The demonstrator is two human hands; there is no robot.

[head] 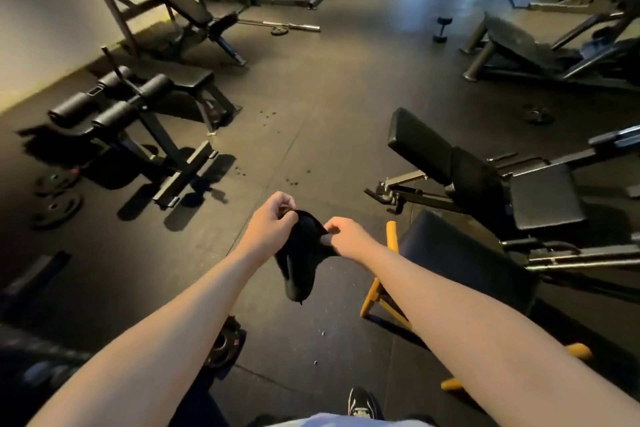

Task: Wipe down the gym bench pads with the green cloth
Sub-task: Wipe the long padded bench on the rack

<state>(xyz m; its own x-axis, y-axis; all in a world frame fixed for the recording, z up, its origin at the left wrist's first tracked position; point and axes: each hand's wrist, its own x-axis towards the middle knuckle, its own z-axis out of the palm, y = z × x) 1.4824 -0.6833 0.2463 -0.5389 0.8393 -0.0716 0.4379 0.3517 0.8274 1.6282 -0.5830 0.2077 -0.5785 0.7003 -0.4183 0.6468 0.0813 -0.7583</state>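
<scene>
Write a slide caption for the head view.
The left hand and right hand pinch a dark-looking cloth above the gym floor, beside a yellow-framed bench pad it does not touch.

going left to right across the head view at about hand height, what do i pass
weight plates → left hand → cloth → right hand → yellow-framed bench pad
</scene>
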